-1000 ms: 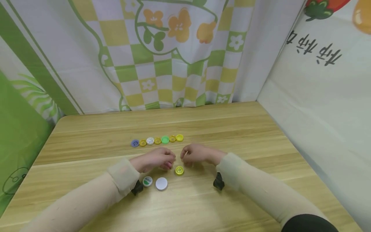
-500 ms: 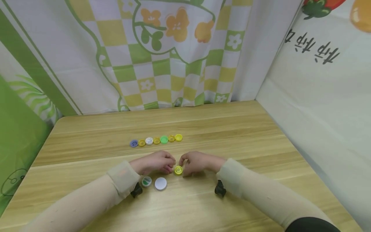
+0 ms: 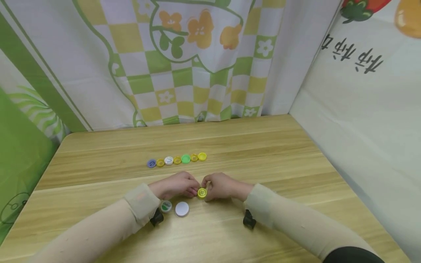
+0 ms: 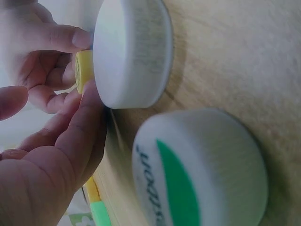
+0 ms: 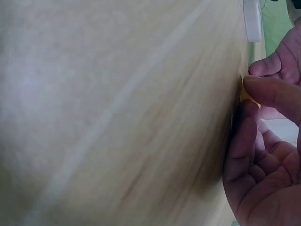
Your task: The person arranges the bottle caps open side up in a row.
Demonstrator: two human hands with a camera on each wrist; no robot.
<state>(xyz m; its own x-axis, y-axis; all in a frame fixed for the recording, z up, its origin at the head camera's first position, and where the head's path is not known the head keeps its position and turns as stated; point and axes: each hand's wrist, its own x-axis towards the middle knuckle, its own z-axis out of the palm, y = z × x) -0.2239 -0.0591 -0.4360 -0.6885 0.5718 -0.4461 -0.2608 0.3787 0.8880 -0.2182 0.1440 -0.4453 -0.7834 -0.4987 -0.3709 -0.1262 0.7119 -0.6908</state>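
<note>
A small yellow bottle cap (image 3: 202, 193) lies on the table between the two hands. My right hand (image 3: 221, 186) pinches it from the right, thumb and finger at its side, as the right wrist view also shows on the cap's edge (image 5: 249, 95). From the left, my left hand (image 3: 181, 184) touches the cap with its outstretched fingertips; its thumb stands apart in the left wrist view. Close to the left wrist are a plain white lid (image 3: 182, 209) and a white lid with a green print (image 3: 166, 206), both flat on the table.
Farther back runs a row of several small caps: a purple cap (image 3: 151, 163), amber ones, a white cap (image 3: 169, 160), a green cap (image 3: 185, 159) and a yellow one at the right end. Behind the wooden table (image 3: 263, 146) hangs a patterned curtain (image 3: 197, 87).
My right hand has come down and nearer to me, and its fingers have closed on the yellow cap. My left fingertips have moved down to the cap's left side.
</note>
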